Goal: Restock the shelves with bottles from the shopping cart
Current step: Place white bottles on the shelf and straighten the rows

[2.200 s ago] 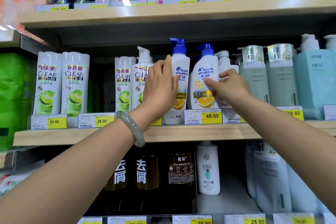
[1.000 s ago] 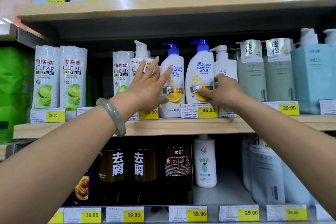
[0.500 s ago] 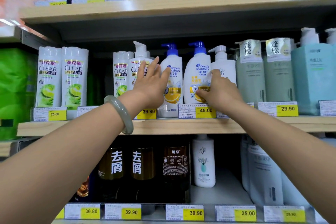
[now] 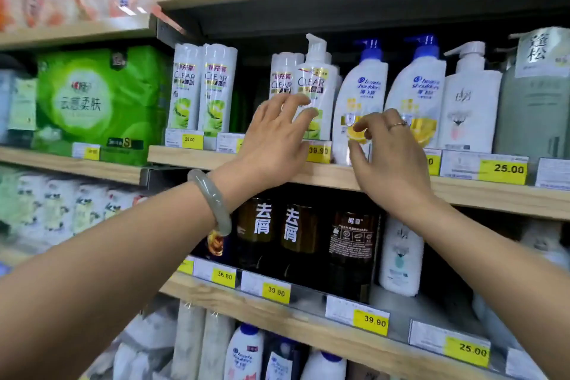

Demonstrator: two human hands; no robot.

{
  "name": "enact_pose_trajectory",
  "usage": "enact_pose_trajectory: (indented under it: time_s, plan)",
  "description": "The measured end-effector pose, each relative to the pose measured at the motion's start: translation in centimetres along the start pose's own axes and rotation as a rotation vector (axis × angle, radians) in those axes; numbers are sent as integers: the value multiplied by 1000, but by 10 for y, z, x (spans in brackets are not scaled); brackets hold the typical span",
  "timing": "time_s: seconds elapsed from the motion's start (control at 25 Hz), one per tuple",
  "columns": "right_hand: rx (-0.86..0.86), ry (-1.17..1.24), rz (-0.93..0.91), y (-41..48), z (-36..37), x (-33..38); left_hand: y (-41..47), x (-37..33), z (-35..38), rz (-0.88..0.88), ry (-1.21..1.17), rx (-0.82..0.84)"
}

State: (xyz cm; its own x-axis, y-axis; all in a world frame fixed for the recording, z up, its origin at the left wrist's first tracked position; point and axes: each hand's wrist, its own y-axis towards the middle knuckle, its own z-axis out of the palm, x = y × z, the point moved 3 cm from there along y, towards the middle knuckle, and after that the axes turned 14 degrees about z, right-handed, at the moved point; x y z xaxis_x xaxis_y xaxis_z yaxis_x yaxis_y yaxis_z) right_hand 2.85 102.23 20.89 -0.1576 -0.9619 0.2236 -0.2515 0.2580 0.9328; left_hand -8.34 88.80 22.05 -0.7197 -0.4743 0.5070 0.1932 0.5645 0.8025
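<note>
Two white pump bottles with blue caps stand side by side on the middle wooden shelf: the left one and the right one. My left hand, with a pale bangle on its wrist, hovers with fingers spread in front of a white Clear pump bottle. My right hand is in front of the lower part of the left blue-capped bottle, fingers curled and apart, holding nothing. The shopping cart is out of view.
Two Clear bottles stand further left, a white pump bottle and grey-green bottles to the right. Dark bottles fill the shelf below. Green tissue packs sit at left. Yellow price tags line the shelf edges.
Both hands have drawn back from the blue-capped bottles and lowered slightly. The view has swung to the left, so the shelf sits further right and tilted.
</note>
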Motion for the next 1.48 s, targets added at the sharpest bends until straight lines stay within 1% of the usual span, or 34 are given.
enact_pose_trajectory:
  time_s: [0.04, 0.08, 0.16, 0.24, 0.28, 0.32, 0.4, 0.52, 0.6, 0.64, 0.76, 0.88, 0.96, 1.16, 1.24, 1.4, 1.48]
  plan:
    - [44, 17, -73, -16, 12, 15, -21, 7, -5, -3, 23, -24]
    - [92, 40, -143, -34, 25, 32, -46, 15, -9, -20, 36, -7]
    - [219, 73, -231, -73, 52, 69, -105, 31, -21, -86, 21, 93]
    - [396, 108, -243, -113, 80, 108, -172, 49, -30, -237, -56, 269]
    - [511, 128, -246, -142, 101, 134, -222, 61, -37, -343, -107, 368]
    - [591, 124, -249, -161, 115, 148, -258, 69, -40, -427, -162, 434]
    - [762, 118, -272, -206, 152, 178, -335, 80, -53, -572, -195, 598]
    - [1141, 133, -294, -291, 210, 244, -470, 97, -90, -773, -205, 863]
    - [1401, 148, -297, -350, 242, 287, -555, 103, -114, -859, -244, 1055]
    - [1513, 156, -294, -380, 256, 306, -593, 105, -127, -904, -269, 1123]
    - [1749, 175, -235, -457, 285, 346, -684, 106, -158, -1079, -336, 1257]
    - [1969, 203, -201, -527, 304, 380, -762, 93, -181, -1265, -393, 1368]
    - [2095, 168, -170, -565, 317, 395, -806, 80, -189, -1368, -451, 1427]
    - [2296, 116, -71, -645, 363, 417, -894, 44, -196, -1656, -560, 1421]
    - [2358, 74, -69, -684, 388, 427, -934, 26, -190, -1760, -599, 1429]
    - [2434, 1, -176, -760, 435, 446, -1004, -8, -171, -1980, -643, 1434]
    - [2420, -18, -211, -795, 457, 456, -1034, -13, -152, -2039, -653, 1426]
